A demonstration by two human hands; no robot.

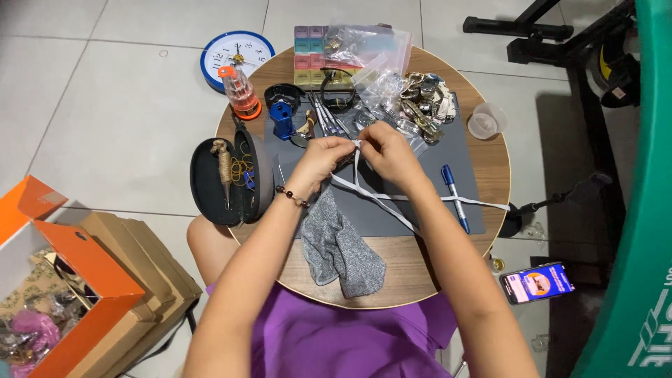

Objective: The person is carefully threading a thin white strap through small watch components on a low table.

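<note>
A view from above shows a person seated at a small round wooden table [420, 269] with a dark grey work mat [458, 150] on it. Both hands meet over the middle of the mat. The left hand [318, 159] and the right hand [388, 152] each pinch one end of a white strap [378, 201], a narrow flat band, with fingertips closed on it right where the hands come together. From there the strap falls in 2 strands across the mat, and 1 strand runs on toward the table's right edge. It looks light, soft and limp, so it likely droops and twists when lifted; a fingertip pinch close to the working end seems the surest hold, since the loose tail will trail and could snag nearby things. A blue pen [455, 196] lies on the mat just beside the right forearm, crossed by the strap. A grey knitted cloth [339, 245] lies crumpled near the table's front edge. To the left sits an open black oval case [210, 185] holding small tools. Behind the hands are a blue tool stand [282, 119], a heap of metal watch parts [420, 101] and clear plastic bags [364, 49]. A phone [537, 282] and an orange box [77, 280] rest on the floor.
</note>
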